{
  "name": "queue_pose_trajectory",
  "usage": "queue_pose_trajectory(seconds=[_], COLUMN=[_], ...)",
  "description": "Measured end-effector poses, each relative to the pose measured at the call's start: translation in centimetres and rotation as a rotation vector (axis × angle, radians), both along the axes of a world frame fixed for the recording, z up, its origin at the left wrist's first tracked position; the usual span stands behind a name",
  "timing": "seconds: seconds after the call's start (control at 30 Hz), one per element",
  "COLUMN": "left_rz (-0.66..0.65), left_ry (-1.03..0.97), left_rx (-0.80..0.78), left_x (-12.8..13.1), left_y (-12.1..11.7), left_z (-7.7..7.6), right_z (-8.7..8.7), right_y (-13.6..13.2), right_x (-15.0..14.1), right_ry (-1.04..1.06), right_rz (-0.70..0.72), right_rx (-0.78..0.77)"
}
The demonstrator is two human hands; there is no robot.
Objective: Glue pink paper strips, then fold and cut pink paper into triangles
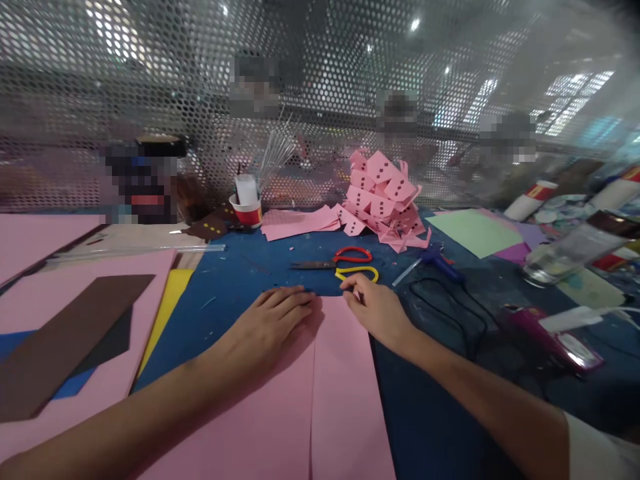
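A large pink sheet (pixel 270 407) lies in front of me, with a long straight line, a fold or an overlapping edge, running beside a pink strip (pixel 345 387). My left hand (pixel 283 317) rests flat on the sheet near its far edge, fingers stretched out. At the strip's far right corner my right hand (pixel 373 303) is closed, its thumb and fingers curled together; what they pinch, if anything, is hidden. Just beyond that hand lie scissors (pixel 333 265) with one red and one yellow handle, blades pointing left.
Pink cut-outs with dark squares (pixel 383 200) are heaped at the back, beside pink sheets (pixel 295 223) and a paper cup (pixel 247 212). A blue glue gun (pixel 443 263) with a cord, a purple device (pixel 560 343) and a glass (pixel 550 260) are on the right. Brown foam-like sheet (pixel 75 340) lies left.
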State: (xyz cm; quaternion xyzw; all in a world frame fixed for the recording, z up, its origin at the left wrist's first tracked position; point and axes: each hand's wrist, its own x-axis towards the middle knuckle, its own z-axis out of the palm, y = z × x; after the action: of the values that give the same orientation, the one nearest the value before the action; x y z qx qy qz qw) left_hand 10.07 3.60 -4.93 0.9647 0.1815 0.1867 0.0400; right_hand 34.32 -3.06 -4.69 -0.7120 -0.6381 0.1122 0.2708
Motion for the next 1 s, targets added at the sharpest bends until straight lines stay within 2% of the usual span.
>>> queue_pose_trajectory(seconds=[0.17, 0.33, 0.5, 0.8, 1.0], left_rz=[-0.037, -0.020, -0.039, -0.015, 0.012], left_ry=[0.054, 0.081, 0.088, 0.048, 0.024], left_rx=[0.094, 0.148, 0.159, 0.180, 0.157], left_x=[0.0, 0.0, -0.1, -0.2, 0.1], left_y=[0.2, 0.1, 0.0, 0.6, 0.3], left_z=[-0.6, -0.7, -0.6, -1.8, -1.7], right_z=[-0.1, 0.1, 0.4, 0.6, 0.4], right_y=[0.2, 0.2, 0.1, 0.0, 0.1], right_x=[0.0, -0.1, -0.1, -0.1, -0.1], right_ry=[-0.024, -0.020, -0.006, -0.012, -0.007], right_rz=[-0.019, -0.028, -0.027, -0.019, -0.020], right_rx=[-0.017, -0.048, -0.071, -0.072, -0.066])
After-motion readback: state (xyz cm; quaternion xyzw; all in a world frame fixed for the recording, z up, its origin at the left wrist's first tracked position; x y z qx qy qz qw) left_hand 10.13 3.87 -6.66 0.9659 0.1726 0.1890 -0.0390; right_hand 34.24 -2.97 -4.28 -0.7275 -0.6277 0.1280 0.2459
